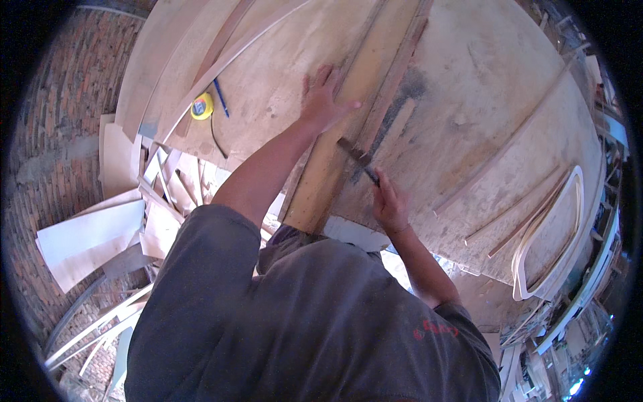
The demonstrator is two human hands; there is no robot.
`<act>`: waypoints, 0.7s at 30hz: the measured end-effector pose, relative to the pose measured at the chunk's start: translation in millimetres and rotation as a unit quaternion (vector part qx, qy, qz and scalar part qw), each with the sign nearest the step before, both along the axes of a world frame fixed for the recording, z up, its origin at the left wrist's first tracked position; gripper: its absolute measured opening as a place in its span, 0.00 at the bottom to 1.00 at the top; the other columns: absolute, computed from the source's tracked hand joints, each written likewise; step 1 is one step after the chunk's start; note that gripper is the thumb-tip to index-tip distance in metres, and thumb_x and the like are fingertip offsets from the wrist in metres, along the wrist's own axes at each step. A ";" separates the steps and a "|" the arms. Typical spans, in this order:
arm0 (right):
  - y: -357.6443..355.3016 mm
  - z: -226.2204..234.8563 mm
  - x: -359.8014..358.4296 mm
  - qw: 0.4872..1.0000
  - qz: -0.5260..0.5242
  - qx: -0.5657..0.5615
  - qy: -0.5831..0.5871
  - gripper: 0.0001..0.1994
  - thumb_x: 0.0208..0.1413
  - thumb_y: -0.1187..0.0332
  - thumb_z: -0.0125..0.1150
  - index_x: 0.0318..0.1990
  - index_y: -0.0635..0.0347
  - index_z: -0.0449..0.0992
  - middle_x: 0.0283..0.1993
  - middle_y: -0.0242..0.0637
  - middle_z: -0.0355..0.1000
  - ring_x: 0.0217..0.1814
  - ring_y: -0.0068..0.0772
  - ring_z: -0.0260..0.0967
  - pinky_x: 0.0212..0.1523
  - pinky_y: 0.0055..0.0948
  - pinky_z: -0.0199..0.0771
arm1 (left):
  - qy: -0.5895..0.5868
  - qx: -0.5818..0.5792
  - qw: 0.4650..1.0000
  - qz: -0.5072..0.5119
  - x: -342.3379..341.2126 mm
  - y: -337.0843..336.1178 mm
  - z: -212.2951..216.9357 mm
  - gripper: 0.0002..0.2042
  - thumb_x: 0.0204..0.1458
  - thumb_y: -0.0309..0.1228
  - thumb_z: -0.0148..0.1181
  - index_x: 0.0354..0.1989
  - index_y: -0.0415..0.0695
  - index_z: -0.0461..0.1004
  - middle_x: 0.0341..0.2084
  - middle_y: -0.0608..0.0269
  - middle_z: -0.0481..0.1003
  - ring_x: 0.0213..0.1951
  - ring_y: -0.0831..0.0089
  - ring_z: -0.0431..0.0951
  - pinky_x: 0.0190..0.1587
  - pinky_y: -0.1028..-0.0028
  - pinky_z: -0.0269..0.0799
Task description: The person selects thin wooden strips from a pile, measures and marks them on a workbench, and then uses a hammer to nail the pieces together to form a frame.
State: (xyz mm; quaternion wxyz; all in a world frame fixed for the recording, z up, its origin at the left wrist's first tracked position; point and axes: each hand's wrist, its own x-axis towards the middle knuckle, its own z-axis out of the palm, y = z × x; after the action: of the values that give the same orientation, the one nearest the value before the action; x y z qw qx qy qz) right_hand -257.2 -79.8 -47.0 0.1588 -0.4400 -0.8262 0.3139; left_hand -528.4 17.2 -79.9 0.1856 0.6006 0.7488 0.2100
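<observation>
A long yellowish wooden board (315,187) runs away from my body across the worktable (462,120). My left hand (323,106) lies on it and over its left edge, fingers spread and thumb stretched to the right. Nearer to me, my right hand (390,204) is closed around the dark handle of a short hand tool (358,155). The tool's flat, brownish head points up and left over the board's right side. Its exact kind is not clear, nor whether it touches the wood. A dark, dusty smear (410,87) marks the tabletop beside the board.
On the left lie a yellow tape measure (201,106), a blue pen (221,98) and thin curved wood strips (248,43). Bent wooden frames (576,201) and loose strips (512,213) rest on the right. Wood offcuts (94,234) crowd the floor by the brick surface (60,100).
</observation>
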 end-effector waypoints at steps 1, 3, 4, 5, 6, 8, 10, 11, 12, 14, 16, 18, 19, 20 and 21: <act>1.3 -3.9 3.9 1.000 0.014 0.010 0.008 0.21 0.55 0.71 0.59 0.58 0.53 0.69 0.34 0.48 0.74 0.33 0.48 0.74 0.30 0.40 0.73 | 0.016 -0.002 1.000 0.004 -0.7 -0.6 0.8 0.48 0.43 0.59 0.62 0.67 0.38 0.52 0.68 0.52 0.50 0.71 0.62 0.42 0.70 0.56 0.27; 10.1 2.0 0.2 0.998 0.026 -0.005 -0.056 0.20 0.55 0.70 0.59 0.57 0.54 0.70 0.34 0.48 0.74 0.33 0.47 0.74 0.30 0.39 0.73 | 0.046 -0.002 0.999 0.006 -1.4 -2.5 -5.3 0.48 0.44 0.59 0.61 0.66 0.36 0.52 0.68 0.50 0.49 0.70 0.60 0.44 0.70 0.55 0.29; 19.3 3.7 -2.5 0.996 0.030 -0.010 -0.086 0.19 0.55 0.70 0.59 0.56 0.55 0.71 0.33 0.48 0.74 0.33 0.46 0.74 0.29 0.38 0.72 | 0.043 -0.003 0.999 0.004 -1.2 -1.7 -4.2 0.48 0.44 0.60 0.61 0.66 0.36 0.52 0.68 0.50 0.49 0.70 0.60 0.44 0.70 0.55 0.29; 29.4 -0.4 -1.0 0.999 0.008 0.005 -0.031 0.18 0.56 0.70 0.58 0.55 0.56 0.72 0.32 0.46 0.74 0.31 0.43 0.74 0.28 0.36 0.72 | 0.042 -0.001 0.999 0.002 -1.1 0.9 -1.3 0.48 0.44 0.60 0.60 0.66 0.36 0.52 0.68 0.50 0.49 0.70 0.60 0.44 0.70 0.55 0.30; 31.1 -7.9 3.4 1.000 -0.013 0.015 0.024 0.17 0.56 0.69 0.58 0.54 0.57 0.72 0.31 0.43 0.74 0.30 0.40 0.74 0.27 0.35 0.71 | 0.039 -0.004 0.999 0.000 -0.9 0.1 0.8 0.48 0.44 0.60 0.60 0.66 0.36 0.52 0.68 0.50 0.49 0.70 0.60 0.44 0.70 0.55 0.30; 43.6 -22.2 12.3 0.990 -0.091 -0.046 0.095 0.14 0.57 0.68 0.57 0.51 0.59 0.73 0.29 0.37 0.73 0.26 0.34 0.72 0.25 0.32 0.70 | 0.047 -0.014 0.999 -0.006 -0.4 1.0 3.7 0.48 0.45 0.60 0.60 0.66 0.35 0.52 0.68 0.50 0.49 0.70 0.60 0.44 0.70 0.54 0.30; 65.4 -32.3 23.1 0.953 -0.204 -0.184 0.129 0.13 0.58 0.68 0.56 0.49 0.61 0.74 0.28 0.31 0.71 0.24 0.27 0.68 0.24 0.28 0.68 | 0.043 -0.027 0.999 -0.001 1.0 1.3 5.6 0.48 0.45 0.59 0.60 0.67 0.37 0.51 0.68 0.51 0.49 0.71 0.61 0.43 0.70 0.55 0.29; 88.4 -24.5 24.1 0.952 -0.205 -0.177 0.141 0.13 0.58 0.68 0.56 0.48 0.62 0.74 0.28 0.30 0.70 0.24 0.24 0.67 0.24 0.26 0.67 | 0.037 -0.033 0.999 0.004 0.6 1.0 5.8 0.48 0.44 0.59 0.60 0.67 0.38 0.50 0.68 0.52 0.49 0.71 0.62 0.42 0.70 0.55 0.28; 120.9 -16.2 25.6 0.952 -0.205 -0.170 0.153 0.12 0.59 0.67 0.56 0.48 0.62 0.74 0.28 0.28 0.68 0.24 0.22 0.66 0.23 0.25 0.66 | 0.032 -0.040 0.999 0.011 0.0 -0.3 6.1 0.48 0.44 0.58 0.61 0.68 0.39 0.50 0.69 0.53 0.48 0.71 0.63 0.41 0.70 0.55 0.27; 187.5 5.8 24.7 0.936 -0.214 -0.194 0.201 0.17 0.59 0.65 0.54 0.53 0.64 0.70 0.30 0.30 0.68 0.28 0.25 0.66 0.29 0.26 0.68 | 0.044 -0.030 0.999 0.001 -4.0 -1.1 0.2 0.49 0.44 0.58 0.60 0.68 0.38 0.49 0.69 0.53 0.48 0.71 0.62 0.41 0.70 0.55 0.27; 247.4 35.4 20.4 0.919 -0.212 -0.236 0.233 0.22 0.60 0.63 0.52 0.59 0.63 0.65 0.34 0.36 0.71 0.34 0.33 0.70 0.36 0.31 0.72 | 0.046 -0.033 0.998 -0.008 -0.5 3.3 1.7 0.49 0.44 0.59 0.60 0.67 0.37 0.49 0.69 0.52 0.48 0.71 0.61 0.41 0.70 0.55 0.27; 303.4 34.7 18.5 0.955 -0.198 -0.120 0.187 0.22 0.62 0.62 0.50 0.61 0.59 0.63 0.39 0.40 0.74 0.37 0.42 0.73 0.39 0.36 0.73 | 0.045 -0.049 0.998 -0.014 2.6 8.6 13.9 0.49 0.44 0.59 0.60 0.67 0.35 0.49 0.68 0.51 0.48 0.71 0.61 0.41 0.70 0.54 0.27; 332.2 13.6 21.6 0.973 -0.188 0.009 0.132 0.21 0.63 0.62 0.49 0.62 0.57 0.63 0.42 0.43 0.74 0.38 0.47 0.74 0.40 0.39 0.73 | 0.042 -0.038 0.998 -0.017 2.8 8.2 15.0 0.49 0.44 0.59 0.60 0.66 0.35 0.51 0.68 0.51 0.48 0.71 0.60 0.42 0.70 0.54 0.28; 356.7 0.2 16.9 0.973 -0.169 0.135 0.077 0.21 0.63 0.62 0.48 0.63 0.54 0.62 0.45 0.45 0.75 0.39 0.51 0.75 0.41 0.42 0.73 | 0.042 -0.028 0.999 -0.012 1.6 6.0 14.4 0.49 0.44 0.60 0.60 0.66 0.34 0.53 0.68 0.50 0.49 0.71 0.58 0.42 0.70 0.54 0.29; 372.2 1.6 10.7 0.976 -0.175 0.114 0.064 0.21 0.64 0.61 0.47 0.63 0.51 0.62 0.47 0.47 0.74 0.41 0.55 0.74 0.42 0.45 0.73 | 0.039 -0.018 0.999 -0.014 0.4 7.8 14.3 0.48 0.43 0.60 0.61 0.65 0.34 0.54 0.68 0.50 0.50 0.70 0.57 0.43 0.70 0.54 0.30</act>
State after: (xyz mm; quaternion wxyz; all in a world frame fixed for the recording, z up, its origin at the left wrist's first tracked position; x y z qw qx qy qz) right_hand -246.5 292.4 -45.4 0.3127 -0.5360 -0.7548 0.2128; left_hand -528.0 25.0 -65.6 0.1695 0.6152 0.7509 0.1704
